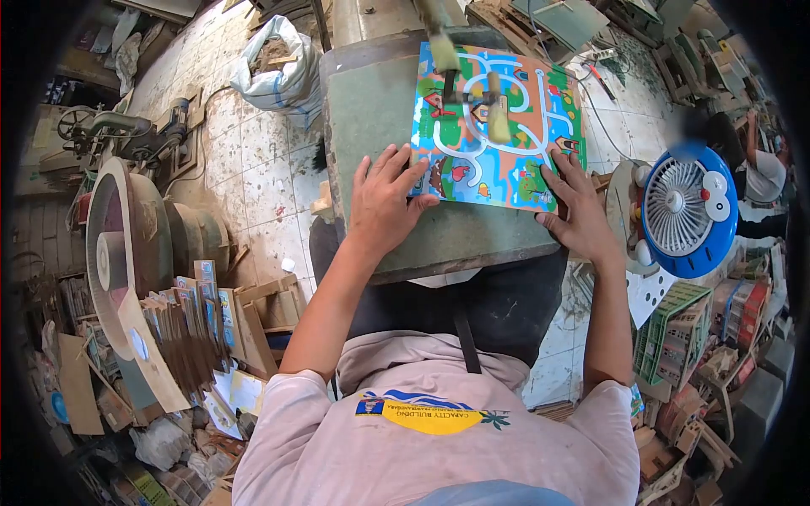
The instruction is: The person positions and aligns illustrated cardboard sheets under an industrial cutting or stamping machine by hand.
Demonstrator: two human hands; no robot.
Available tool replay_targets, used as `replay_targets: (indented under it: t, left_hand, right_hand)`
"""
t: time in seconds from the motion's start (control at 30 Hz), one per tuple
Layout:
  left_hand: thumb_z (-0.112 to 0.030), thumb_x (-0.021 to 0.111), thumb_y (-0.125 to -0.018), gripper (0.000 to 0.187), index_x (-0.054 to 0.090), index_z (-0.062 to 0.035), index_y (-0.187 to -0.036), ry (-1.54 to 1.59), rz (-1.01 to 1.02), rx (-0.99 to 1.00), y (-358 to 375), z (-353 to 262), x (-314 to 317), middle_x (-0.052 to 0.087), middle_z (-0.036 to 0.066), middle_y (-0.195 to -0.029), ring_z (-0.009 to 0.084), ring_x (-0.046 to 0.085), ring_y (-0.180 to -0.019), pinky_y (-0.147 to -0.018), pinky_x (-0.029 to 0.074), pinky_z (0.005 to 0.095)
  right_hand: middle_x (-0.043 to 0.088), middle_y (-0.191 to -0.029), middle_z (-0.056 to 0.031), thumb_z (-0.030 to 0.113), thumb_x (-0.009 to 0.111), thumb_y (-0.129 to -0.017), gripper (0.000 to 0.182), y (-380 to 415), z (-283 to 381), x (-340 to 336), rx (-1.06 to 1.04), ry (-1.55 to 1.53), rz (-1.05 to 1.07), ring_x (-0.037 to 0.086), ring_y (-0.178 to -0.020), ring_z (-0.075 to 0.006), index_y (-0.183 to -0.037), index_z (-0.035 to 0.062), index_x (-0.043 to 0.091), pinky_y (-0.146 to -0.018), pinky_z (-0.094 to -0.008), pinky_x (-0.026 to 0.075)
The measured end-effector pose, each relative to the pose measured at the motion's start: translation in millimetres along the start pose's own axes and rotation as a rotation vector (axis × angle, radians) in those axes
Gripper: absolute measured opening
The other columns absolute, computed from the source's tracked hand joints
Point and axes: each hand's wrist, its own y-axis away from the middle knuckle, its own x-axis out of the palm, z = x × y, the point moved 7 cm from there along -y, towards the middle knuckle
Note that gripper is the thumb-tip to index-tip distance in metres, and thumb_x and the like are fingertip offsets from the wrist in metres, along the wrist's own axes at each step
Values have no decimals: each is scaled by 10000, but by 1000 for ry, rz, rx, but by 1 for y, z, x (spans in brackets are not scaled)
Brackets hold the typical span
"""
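Observation:
A brightly printed board (515, 173) with white curved tracks and small pictures lies on a worn green machine table (367, 101). My left hand (386, 192) rests flat at its near left corner, fingers stretched over the edge and thumb along the near side. At the near right corner lies my right hand (578, 201), its fingers spread and touching the board's edge. Above the board hangs a machine arm (440, 51), with a blurred, wood-coloured part (499, 118) over the printed surface. Where that part meets the board I cannot make out.
On the right stands a blue fan (690, 211), beside green crates (675, 333). A white sack (278, 72) sits on the tiled floor behind the table. To the left are a large round machine wheel (110, 253) and a stack of thin boards (190, 312). A cable (603, 126) runs at the right.

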Motion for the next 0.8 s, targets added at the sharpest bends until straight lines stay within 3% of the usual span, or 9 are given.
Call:
replay_targets:
  t: [0.27, 0.53, 0.67, 0.77, 0.8]
  left_hand:
    - [-387, 835, -845, 610, 693, -179, -1401, 19, 122, 62, -14, 20, -6, 598, 104, -1543, 348, 481, -1496, -1223, 348, 576]
    - [-342, 833, -862, 564, 697, -192, -1388, 3, 150, 163, -25, 29, -9, 598, 79, -1550, 334, 497, -1483, -1218, 365, 570]
    - [-331, 827, -864, 564, 694, -191, -1393, -3, 144, 168, -26, 29, -11, 598, 64, -1549, 321, 497, -1484, -1217, 371, 565]
    - [-293, 815, -892, 523, 698, -174, -1387, -30, 167, 116, -16, 16, -10, 560, 128, -1572, 371, 491, -1478, -1209, 383, 567]
    - [-280, 808, -903, 552, 668, -161, -1424, -29, 140, 29, -9, 10, -11, 510, 186, -1597, 441, 469, -1474, -1201, 376, 603]
  right_hand:
    - [386, -1676, -231, 276, 857, -834, 760, 26, 24, 17, 90, 60, -120, 316, -1546, -531, -1499, 26, 587, -1248, -630, 274]
    - [400, -1658, -251, 293, 846, -858, 725, 46, 54, 33, 249, 53, -182, 315, -1547, -525, -1488, 34, 600, -1220, -651, 300]
    - [424, -1638, -261, 317, 849, -854, 719, 48, 58, 30, 231, 57, -204, 341, -1537, -517, -1471, 30, 616, -1209, -625, 342]
    - [487, -1582, -264, 332, 854, -848, 699, 42, 59, 7, 165, 78, -154, 431, -1481, -502, -1436, 22, 639, -1174, -583, 408]
    - [517, -1547, -263, 339, 848, -853, 667, 32, 53, -6, 181, 57, -149, 479, -1438, -488, -1405, 19, 655, -1154, -561, 432]
